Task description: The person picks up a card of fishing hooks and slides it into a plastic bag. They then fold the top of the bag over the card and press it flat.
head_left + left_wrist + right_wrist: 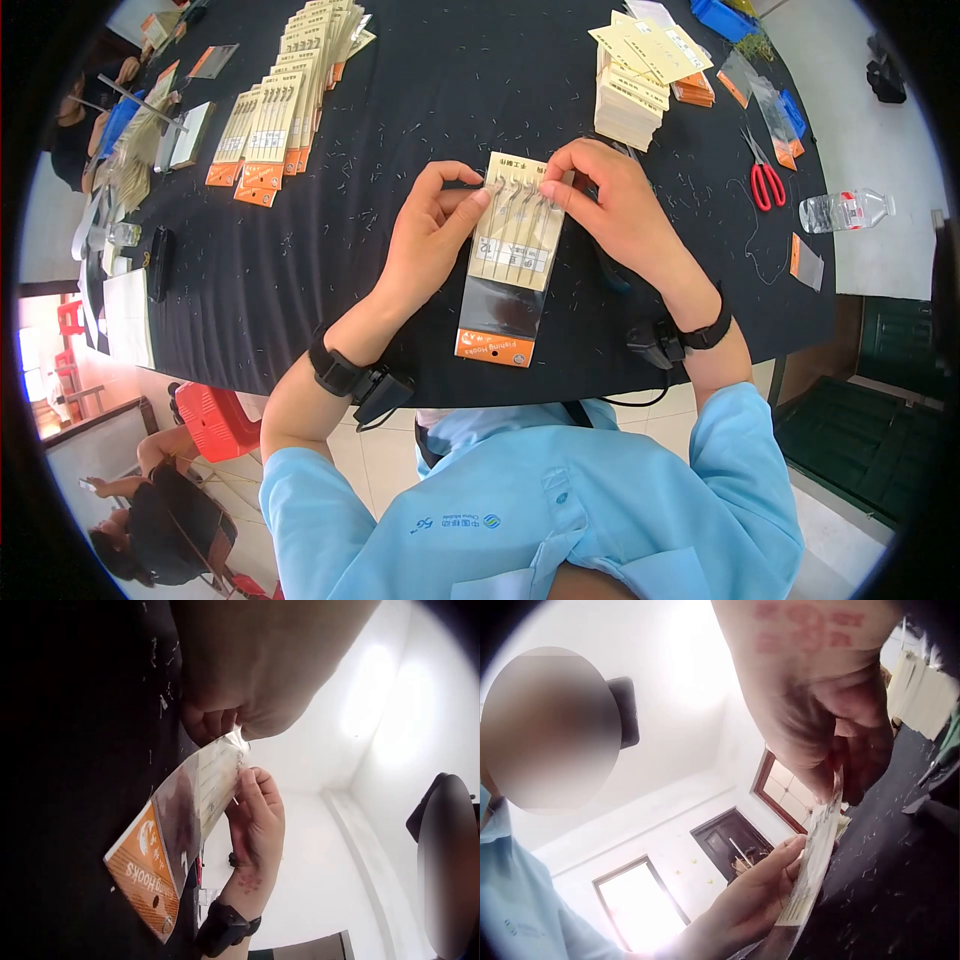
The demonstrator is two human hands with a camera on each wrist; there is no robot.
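Note:
A clear packet of fishing hooks (508, 262) with an orange printed end is held between both hands above the black cloth. Inside it lies a cream card with several hooks in a row and a white label marked 12. My left hand (432, 222) pinches the card end at its left edge between thumb and fingers. On the opposite edge, my right hand (612, 195) pinches the same end. In the left wrist view the packet (180, 825) slants downward, its orange end lowest. The right wrist view shows the packet (815, 862) nearly edge-on.
Overlapping finished packets (285, 100) lie at the far left. A stack of cream cards (630, 100) stands beyond my right hand. Red-handled scissors (766, 185), a plastic bottle (846, 211) and a small empty packet (806, 262) are on the right. Thread scraps dot the black cloth (390, 110).

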